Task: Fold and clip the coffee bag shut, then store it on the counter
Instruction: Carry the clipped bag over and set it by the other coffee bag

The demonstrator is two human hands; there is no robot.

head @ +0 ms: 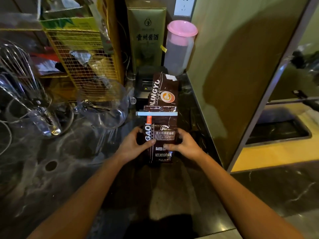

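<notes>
Both bare hands hold the dark brown foil coffee bag by its lower end: the left hand wraps the left edge with its thumb pressed on the printed front, and the right hand mirrors it on the right edge, thumb across the lettering. The bag's long axis runs straight away from the person, its bottom toward the body and its upper part leaning away toward the back of the black marbled stone counter. A pale blue bar-shaped clip sits crosswise on the bag beyond both hands, with a folded strip just behind it, so folding and clipping look done and storing seems to remain. Open room is narrow: a clear glass jug stands close on the left, an olive panel wall rises on the right, and a small black appliance and a pink-lidded plastic container stand behind.
</notes>
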